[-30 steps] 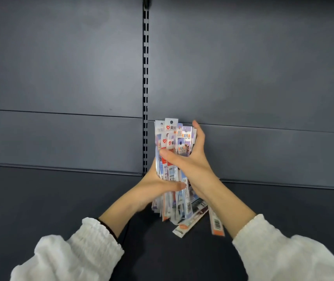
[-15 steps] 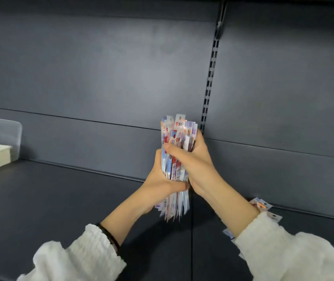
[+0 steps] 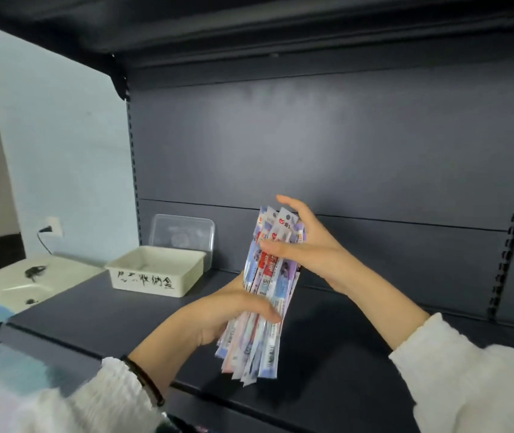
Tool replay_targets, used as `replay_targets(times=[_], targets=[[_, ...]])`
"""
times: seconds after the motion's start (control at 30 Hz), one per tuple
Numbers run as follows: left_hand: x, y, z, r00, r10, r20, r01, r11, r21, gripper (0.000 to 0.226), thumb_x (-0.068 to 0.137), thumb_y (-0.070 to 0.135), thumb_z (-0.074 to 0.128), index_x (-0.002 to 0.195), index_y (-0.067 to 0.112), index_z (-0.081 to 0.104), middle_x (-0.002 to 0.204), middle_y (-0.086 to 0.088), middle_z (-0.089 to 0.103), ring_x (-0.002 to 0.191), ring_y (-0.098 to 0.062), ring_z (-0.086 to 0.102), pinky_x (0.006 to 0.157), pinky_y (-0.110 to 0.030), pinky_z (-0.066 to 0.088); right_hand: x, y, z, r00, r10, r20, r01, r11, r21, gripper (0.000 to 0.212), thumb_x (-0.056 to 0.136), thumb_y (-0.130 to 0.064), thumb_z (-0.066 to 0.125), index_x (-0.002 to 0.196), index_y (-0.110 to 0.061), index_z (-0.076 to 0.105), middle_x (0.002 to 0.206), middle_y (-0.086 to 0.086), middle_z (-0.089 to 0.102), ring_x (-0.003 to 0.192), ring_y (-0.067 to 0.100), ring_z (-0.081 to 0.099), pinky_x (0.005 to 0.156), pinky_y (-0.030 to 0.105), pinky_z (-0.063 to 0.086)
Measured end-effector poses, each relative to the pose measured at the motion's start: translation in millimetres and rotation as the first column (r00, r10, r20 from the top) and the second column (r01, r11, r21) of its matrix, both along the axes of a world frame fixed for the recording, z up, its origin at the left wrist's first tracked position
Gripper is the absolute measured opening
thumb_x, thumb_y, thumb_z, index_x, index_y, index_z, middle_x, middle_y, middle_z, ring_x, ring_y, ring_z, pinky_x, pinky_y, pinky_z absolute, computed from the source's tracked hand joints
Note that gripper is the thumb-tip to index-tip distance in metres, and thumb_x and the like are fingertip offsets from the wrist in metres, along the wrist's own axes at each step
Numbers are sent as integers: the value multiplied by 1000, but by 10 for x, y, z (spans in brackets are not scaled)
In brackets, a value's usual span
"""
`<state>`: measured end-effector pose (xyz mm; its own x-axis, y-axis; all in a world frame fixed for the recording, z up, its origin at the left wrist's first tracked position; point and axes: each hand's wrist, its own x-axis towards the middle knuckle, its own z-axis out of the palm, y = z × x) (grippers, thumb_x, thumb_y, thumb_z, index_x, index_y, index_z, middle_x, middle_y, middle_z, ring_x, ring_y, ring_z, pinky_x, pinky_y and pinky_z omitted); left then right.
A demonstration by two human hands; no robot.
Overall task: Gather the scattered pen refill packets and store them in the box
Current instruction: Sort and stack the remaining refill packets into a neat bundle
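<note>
A thick upright bundle of pen refill packets (image 3: 268, 295) is held above the dark shelf (image 3: 118, 310). My left hand (image 3: 218, 310) grips the bundle's lower half, thumb across its front. My right hand (image 3: 305, 248) holds the upper part, thumb over the front and fingers behind the packet tops. The cream box (image 3: 155, 271) with black handwriting on its side stands open on the shelf to the left of the bundle, apart from both hands. Its inside looks bare.
A clear plastic lid (image 3: 182, 232) leans against the back panel behind the box. Left of the shelf are a white surface (image 3: 27, 284) with small dark items and a wall socket (image 3: 52, 228). An upper shelf (image 3: 280, 26) hangs overhead.
The view has swung left, bringing the cream box fully into sight. Both hands carried the bundle up and leftwards off the shelf; the loose packets seen on the right earlier are out of view.
</note>
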<state>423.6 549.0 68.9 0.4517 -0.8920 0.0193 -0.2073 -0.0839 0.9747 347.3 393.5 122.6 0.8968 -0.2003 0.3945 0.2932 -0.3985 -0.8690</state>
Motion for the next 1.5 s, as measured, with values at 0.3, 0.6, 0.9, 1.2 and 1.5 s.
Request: replay_targets(times=[0.3,0.6,0.9,1.2,1.5], targets=[[895,838,153,980,57,191,-59,998,9,82,66,8,75,135,33,38,115,5,66,105,-8,64,95,-30,49,984,727,-12,996,54,76,-60,995,74,52,78,-17,76,121,-34,53,113,-2,66,102,16,67,77,29,59],[2202,1031,410,906,55,420,-94,993,74,81,69,9,78,130,34,30,112,1,59,103,-13,64,89,-31,52,2075,950,-2,976,13,215,-69,965,252,51,79,-10,74,123,-28,54,118,6,64,107,21,65,80,35,58],[3247,719,444,840,-33,542,-18,996,88,89,67,17,81,134,42,28,119,9,58,117,-9,54,100,-36,46,2794,807,-27,953,-97,288,15,962,272,49,80,-3,72,118,-29,54,113,4,65,96,12,67,75,29,57],[3704,639,19,799,-376,470,192,900,392,92,71,15,83,137,34,22,123,8,57,112,-8,61,89,-27,54,2893,848,-758,971,-194,138,136,928,346,56,84,-5,68,131,-25,46,116,6,65,98,17,70,72,27,59],[3732,742,-325,846,-143,514,123,990,71,79,73,49,76,136,41,30,128,10,51,113,-4,58,93,-34,53,2881,835,-1029,955,-280,101,263,953,153,29,91,-10,60,112,-27,52,110,6,66,96,13,69,75,24,56]])
